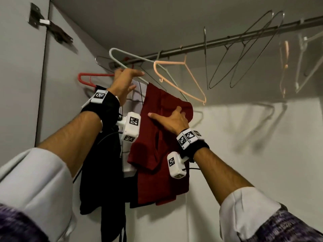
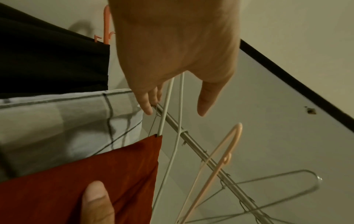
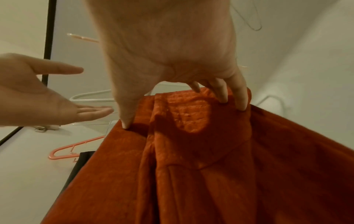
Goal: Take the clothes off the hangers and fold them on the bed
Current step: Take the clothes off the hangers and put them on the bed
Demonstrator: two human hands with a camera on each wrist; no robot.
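Wire hangers are crowding the rail at upper right; open wall space is lying below them, right of the red garment.

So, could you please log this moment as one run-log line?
phase: unhanging | left hand: open, at white hanger | right hand: grips red garment | rod: several bare hangers

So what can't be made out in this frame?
- Whether the left hand actually grips the white hanger: its fingers cover the contact in the head and left wrist views.
- The red garment's type: bunched under the right hand.
- The bed: outside every view.
- Rightmost hangers: motion-blurred.
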